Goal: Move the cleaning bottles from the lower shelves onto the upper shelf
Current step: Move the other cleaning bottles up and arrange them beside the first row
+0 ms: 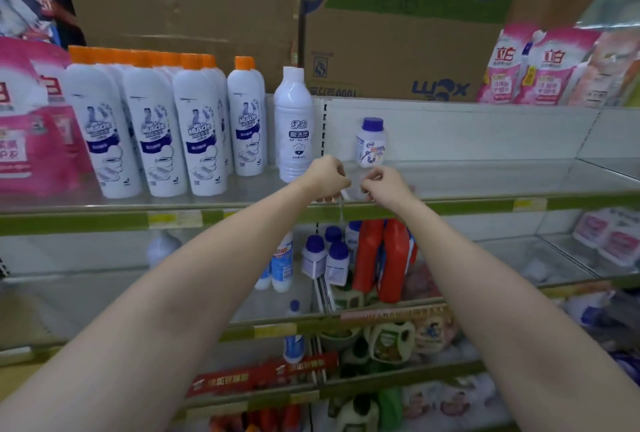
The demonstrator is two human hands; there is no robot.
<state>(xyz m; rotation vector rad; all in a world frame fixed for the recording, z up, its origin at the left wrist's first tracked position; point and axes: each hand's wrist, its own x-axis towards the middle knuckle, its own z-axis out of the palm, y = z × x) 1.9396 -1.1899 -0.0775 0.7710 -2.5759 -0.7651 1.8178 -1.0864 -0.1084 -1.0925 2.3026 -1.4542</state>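
My left hand (pixel 329 175) and my right hand (pixel 382 186) hover close together over the front of the upper shelf (pixel 450 205), fingers curled, with no bottle in either. A small white piece (pixel 345 194) lies between them at the shelf edge; I cannot tell whether a finger touches it. Just behind the hands a small white bottle with a blue cap (pixel 370 142) stands upright, and a tall white bottle (pixel 294 123) stands to its left. On the shelf below are several blue-capped white bottles (pixel 327 258), two red bottles (pixel 381 258) and blue-labelled white bottles (pixel 282 262).
White orange-capped bottles (pixel 149 127) fill the left of the upper shelf, beside pink pouches (pixel 31 127). Cardboard boxes (pixel 398 26) and pink refill bags (pixel 530 68) sit on top. Lower shelves hold green and red products (pixel 391 338). The right side of the upper shelf is bare metal.
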